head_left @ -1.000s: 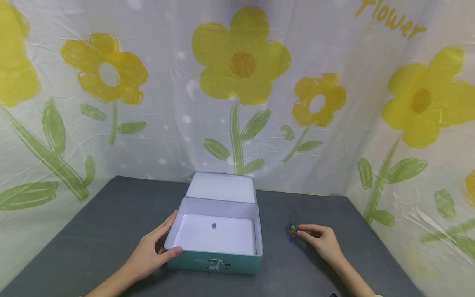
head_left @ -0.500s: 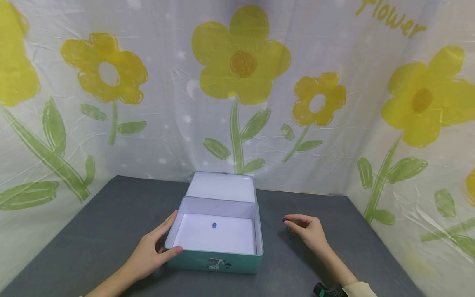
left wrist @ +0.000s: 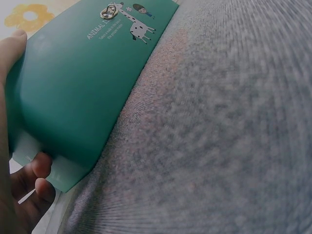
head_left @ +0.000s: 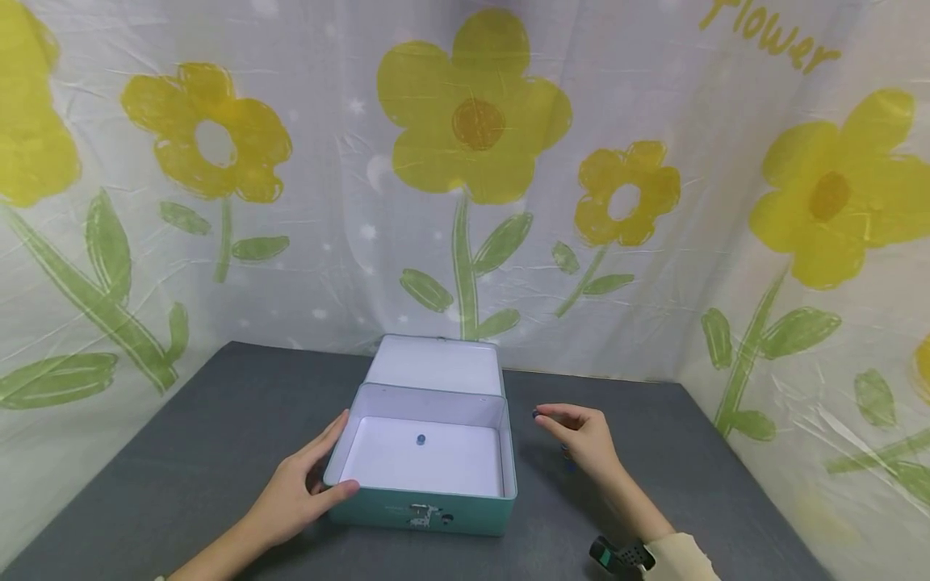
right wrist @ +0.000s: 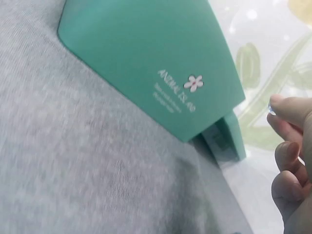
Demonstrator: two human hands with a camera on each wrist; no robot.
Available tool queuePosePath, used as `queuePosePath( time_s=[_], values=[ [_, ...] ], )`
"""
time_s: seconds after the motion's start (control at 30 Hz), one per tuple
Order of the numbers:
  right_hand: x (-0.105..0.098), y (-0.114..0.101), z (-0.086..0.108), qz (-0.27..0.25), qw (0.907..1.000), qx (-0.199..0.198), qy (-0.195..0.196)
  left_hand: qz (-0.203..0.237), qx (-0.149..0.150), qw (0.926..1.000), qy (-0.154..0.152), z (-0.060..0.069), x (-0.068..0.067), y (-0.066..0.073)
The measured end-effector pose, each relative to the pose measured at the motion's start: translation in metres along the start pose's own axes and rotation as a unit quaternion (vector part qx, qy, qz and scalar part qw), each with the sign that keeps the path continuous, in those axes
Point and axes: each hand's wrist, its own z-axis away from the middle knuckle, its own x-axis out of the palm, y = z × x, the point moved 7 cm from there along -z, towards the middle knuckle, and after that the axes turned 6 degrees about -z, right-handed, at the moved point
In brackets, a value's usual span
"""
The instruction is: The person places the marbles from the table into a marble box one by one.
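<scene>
Pinching bead (head_left: 536,414), right fingers (right wrist: 293,109) nearly together

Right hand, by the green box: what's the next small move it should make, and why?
Probably move left over the green box and release the small bluish piece: the right hand pinches it right of the box, the lid is open, a blue bead lies inside, and the left hand holds the box's left side.

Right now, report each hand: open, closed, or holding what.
Left hand: holding the green box at its near left corner.
Right hand: pinching a small bluish piece between thumb and finger.
</scene>
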Motion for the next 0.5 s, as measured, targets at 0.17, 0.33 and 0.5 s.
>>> queuePosePath(
  time_s=[0.17,0.33,0.5],
  values=[
    [0.007,-0.005,-0.006,-0.016,0.9997,-0.010,0.012,0.006,0.002,1.0000,-0.001,0.000,0.000,0.000],
    [0.014,-0.013,-0.011,-0.017,0.9995,-0.018,0.021,0.017,-0.002,0.9998,-0.007,0.001,0.000,0.001],
    [0.027,-0.019,-0.018,-0.025,0.9992,-0.027,0.019,0.009,-0.004,0.9999,-0.004,-0.001,0.000,0.001]
  ],
)
